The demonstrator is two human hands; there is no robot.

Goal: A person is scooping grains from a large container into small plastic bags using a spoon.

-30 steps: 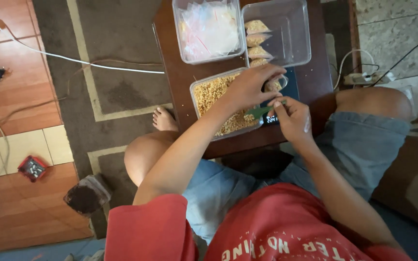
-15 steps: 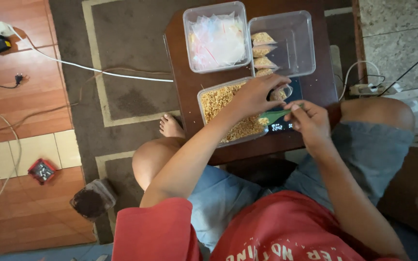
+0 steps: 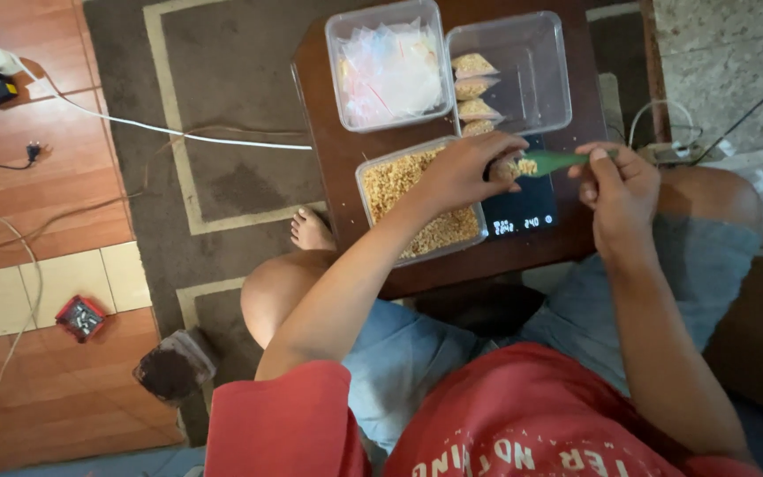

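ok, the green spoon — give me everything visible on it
The green spoon looks like plastic, slim with a small bowl at its left end. It lies roughly level above the black digital scale on the dark wooden table. The right hand pinches the handle end. The bowl carries a little heap of tan grains and meets the left hand, which holds something small at the tip; what it is cannot be told. The handle's far end is hidden by fingers.

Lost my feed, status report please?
Left hand holds small bag over scale. Right hand holds green scoop of grain. Nothing in the way.
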